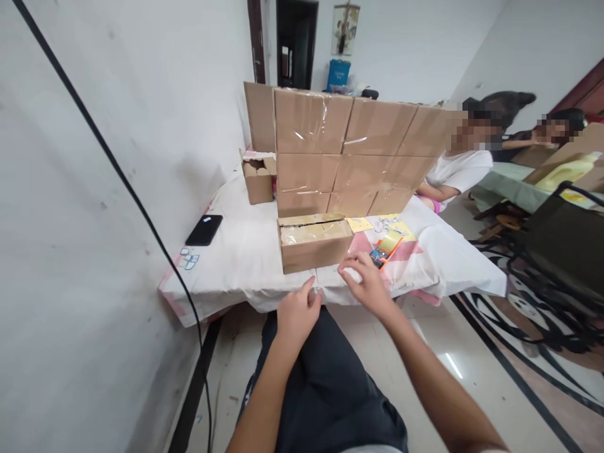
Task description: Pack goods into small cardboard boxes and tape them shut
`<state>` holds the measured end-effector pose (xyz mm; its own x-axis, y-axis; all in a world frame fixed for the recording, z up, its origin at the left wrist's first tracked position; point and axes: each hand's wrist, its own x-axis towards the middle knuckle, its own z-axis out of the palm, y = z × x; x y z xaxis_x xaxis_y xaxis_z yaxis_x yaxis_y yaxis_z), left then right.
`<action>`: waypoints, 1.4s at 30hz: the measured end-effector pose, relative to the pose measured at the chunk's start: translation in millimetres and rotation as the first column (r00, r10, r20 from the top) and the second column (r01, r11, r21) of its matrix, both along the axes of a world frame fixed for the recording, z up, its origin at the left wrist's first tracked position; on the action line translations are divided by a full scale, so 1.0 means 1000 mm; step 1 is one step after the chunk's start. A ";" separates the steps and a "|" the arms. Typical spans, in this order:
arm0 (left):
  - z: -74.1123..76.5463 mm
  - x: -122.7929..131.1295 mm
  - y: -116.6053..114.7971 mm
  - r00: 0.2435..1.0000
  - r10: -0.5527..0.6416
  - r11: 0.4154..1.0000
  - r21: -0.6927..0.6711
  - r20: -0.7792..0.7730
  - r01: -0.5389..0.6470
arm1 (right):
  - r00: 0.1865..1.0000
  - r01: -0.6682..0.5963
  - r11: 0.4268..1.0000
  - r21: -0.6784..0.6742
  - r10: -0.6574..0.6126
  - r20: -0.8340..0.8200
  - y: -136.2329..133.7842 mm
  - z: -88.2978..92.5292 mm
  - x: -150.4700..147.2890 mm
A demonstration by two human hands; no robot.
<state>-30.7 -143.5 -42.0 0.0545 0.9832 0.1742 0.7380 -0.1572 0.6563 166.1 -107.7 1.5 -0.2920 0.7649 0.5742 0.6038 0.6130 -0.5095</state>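
Just in front of a small cardboard box (316, 255) with tape across its top, my left hand (299, 311) hangs at the table's front edge. Its index finger is stretched out and its thumb stands apart, with nothing visible in it. My right hand (367, 286) is beside the box's right front corner, thumb and index fingertips brought together; whatever they may pinch is too small to make out. A tape dispenser (387, 250) with an orange frame and a roll of tape lies just beyond my right hand. Behind the small box stands a tall wall of taped cardboard boxes (361, 151).
A white cloth covers the table (245, 251). On it are a black phone (204, 230), an open small carton (258, 185) and yellow printed sheets (394, 225). A person in a white shirt (465, 173) sits beyond the right side. A black cable (136, 198) hangs at left.
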 end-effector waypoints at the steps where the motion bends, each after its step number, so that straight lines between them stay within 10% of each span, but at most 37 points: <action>1: 0.005 -0.002 0.008 0.999 0.039 0.996 0.083 -0.036 -0.036 | 1.000 -0.007 1.000 0.011 0.007 0.028 0.014 0.013 0.005; 7: 0.048 -0.003 0.071 0.947 0.090 0.903 0.426 -0.308 0.053 | 0.943 -0.186 0.969 -0.161 0.222 0.247 0.115 0.071 0.010; 14: 0.050 0.007 0.101 0.906 0.181 0.931 0.363 -0.383 -0.032 | 0.886 -0.246 0.939 -0.241 0.319 0.336 0.182 0.068 -0.020; 21: 0.045 0.000 0.111 0.892 0.207 0.929 0.367 -0.401 -0.050 | 0.913 -0.266 0.960 -0.093 0.281 0.295 0.191 0.067 -0.030; 29: 0.042 -0.006 0.119 0.907 0.059 0.948 0.308 -0.416 0.079 | 0.884 -0.122 0.892 -0.434 0.297 0.362 0.181 0.059 -0.032; 42: 0.047 -0.006 0.120 0.918 0.043 0.961 0.267 -0.393 0.069 | 0.852 -0.070 0.848 -0.526 0.325 0.410 0.192 0.061 -0.047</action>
